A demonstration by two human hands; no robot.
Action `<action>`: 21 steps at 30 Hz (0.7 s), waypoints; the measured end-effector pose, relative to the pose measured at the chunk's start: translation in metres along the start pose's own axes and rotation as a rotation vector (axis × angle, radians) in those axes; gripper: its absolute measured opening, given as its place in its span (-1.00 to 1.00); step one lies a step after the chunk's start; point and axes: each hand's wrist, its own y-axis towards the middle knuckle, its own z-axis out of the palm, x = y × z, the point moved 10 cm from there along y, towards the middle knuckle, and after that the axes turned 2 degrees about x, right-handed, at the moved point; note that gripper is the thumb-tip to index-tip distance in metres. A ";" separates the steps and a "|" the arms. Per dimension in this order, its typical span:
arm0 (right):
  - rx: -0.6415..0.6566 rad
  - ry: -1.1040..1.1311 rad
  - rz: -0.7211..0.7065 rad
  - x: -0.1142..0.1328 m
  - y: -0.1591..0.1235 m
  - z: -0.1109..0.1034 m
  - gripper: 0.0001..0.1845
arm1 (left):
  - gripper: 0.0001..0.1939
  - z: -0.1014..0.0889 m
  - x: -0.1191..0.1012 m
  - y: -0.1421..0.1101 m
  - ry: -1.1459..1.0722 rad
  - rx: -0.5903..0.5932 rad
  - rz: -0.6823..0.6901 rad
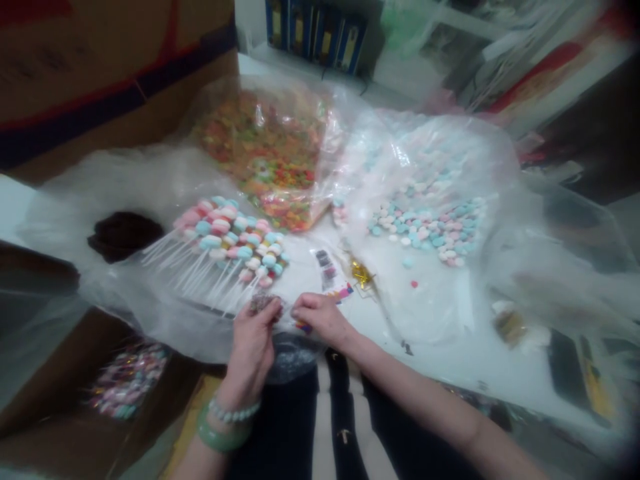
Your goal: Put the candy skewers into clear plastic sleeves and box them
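My left hand (257,337) is closed, thumb against fingers, on a small clear plastic wrapper (286,309) that looks crinkled. From the other side, my right hand (325,320) pinches the same wrapper; a small colourful printed bit (303,326) shows under its fingertips. The wrapper's exact shape is too blurred to make out. Just beyond my left hand, rows of marshmallow skewers (225,233) in pink, white and blue lie with their white sticks toward me. Printed colourful labels (327,270) and gold twist ties (361,273) lie past my right hand.
A large clear bag of orange and green gummies (270,133) stands behind the skewers. To its right, loose pastel candies (430,227) spill from another bag. A cardboard box (175,400) at lower left holds wrapped skewers (131,380). A dark brown bundle (123,235) lies left.
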 end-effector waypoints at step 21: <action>-0.011 0.572 0.403 0.046 0.076 0.096 -0.69 | -0.80 -0.079 -0.080 -0.004 -0.066 -0.245 0.020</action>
